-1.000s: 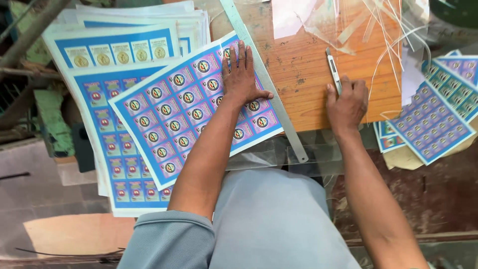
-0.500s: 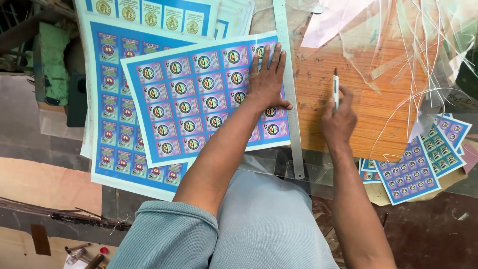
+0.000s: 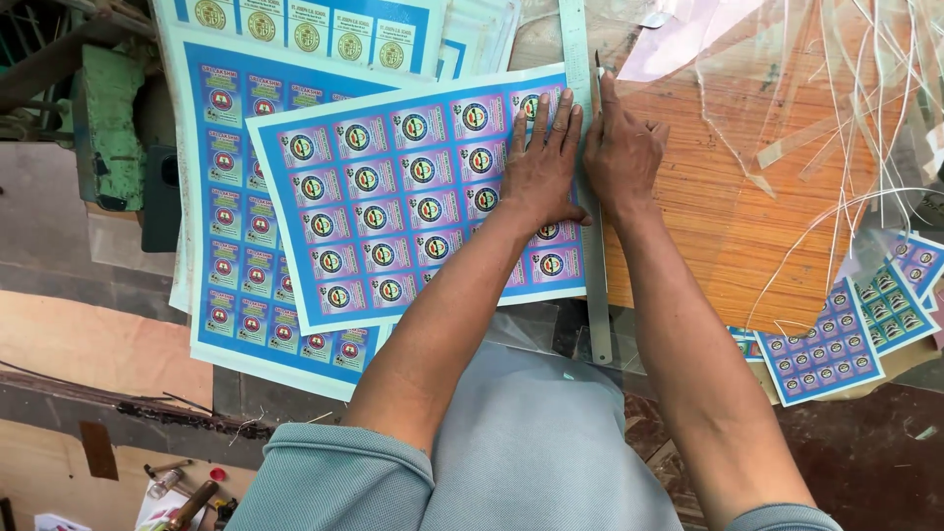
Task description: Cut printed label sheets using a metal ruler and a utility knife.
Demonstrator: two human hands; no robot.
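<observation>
A printed sheet [image 3: 393, 197] of blue-bordered round labels lies on top of a stack of similar sheets [image 3: 236, 256]. My left hand [image 3: 539, 167] presses flat on the sheet's right part, fingers spread, touching a long metal ruler [image 3: 590, 197] that runs along the sheet's right edge. My right hand [image 3: 619, 147] sits just right of the ruler, gripping a thin craft knife [image 3: 598, 71] whose tip points at the ruler's far end. The two hands nearly touch across the ruler.
An orange wooden board [image 3: 747, 216] lies under the ruler, with clear film and thin cut strips [image 3: 836, 118] on it. Smaller cut label sheets [image 3: 836, 344] lie at the right. A green metal part [image 3: 108, 128] stands at the left; small tools [image 3: 182, 492] lie on the floor.
My right hand has moved left with the knife from the orange board up to the ruler's edge. My left hand stays pressed on the sheet by the ruler. The camera view shifted.
</observation>
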